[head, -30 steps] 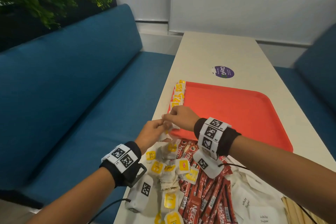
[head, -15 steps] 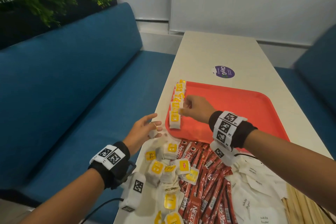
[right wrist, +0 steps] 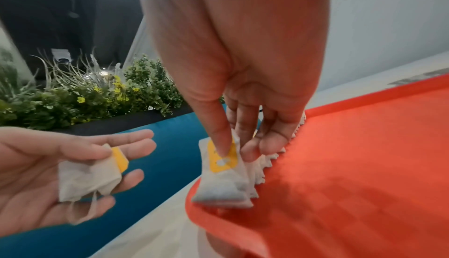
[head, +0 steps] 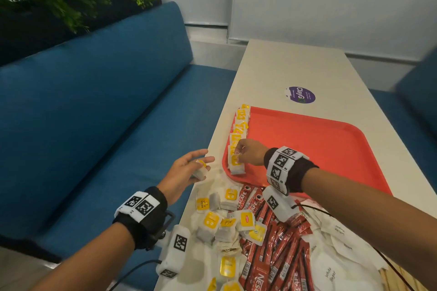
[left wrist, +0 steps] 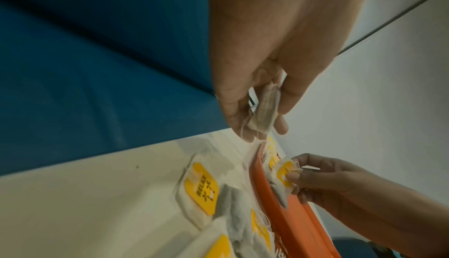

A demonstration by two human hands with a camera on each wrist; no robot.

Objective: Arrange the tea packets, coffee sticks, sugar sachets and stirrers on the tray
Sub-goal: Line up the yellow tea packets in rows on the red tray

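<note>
— So how far is the arranging getting?

— Only the first kind is being dealt with. A tea packet [right wrist: 222, 174] is being pinched at its top by the right hand [head: 250, 152], thumb on the yellow label and fingers behind, and is being stood on end just inside the near left edge of the tray [head: 319, 149]. Beyond those fingers a row of packets [head: 240, 125] is being kept upright along that same edge, each leaning on the next.

— And the other hand?

— A second tea packet [left wrist: 266, 108] is being held in the left hand [head: 183, 171], lying across the fingers with the thumb pressing on it, out to the left of the right hand and off the tray. It is probably being readied for handing over.

— What is being left undone?

— Most of it, judging by the heap. Below both wrists, loose tea packets [head: 227, 220] are lying jumbled on the table [head: 272, 66]. Under the right forearm, coffee sticks [head: 279, 250] and sugar sachets [head: 335, 255] are being left untouched, and the stirrers [head: 390, 281] are only being glimpsed at the frame's edge. Right of the hand, the tray's floor is being kept bare.
</note>
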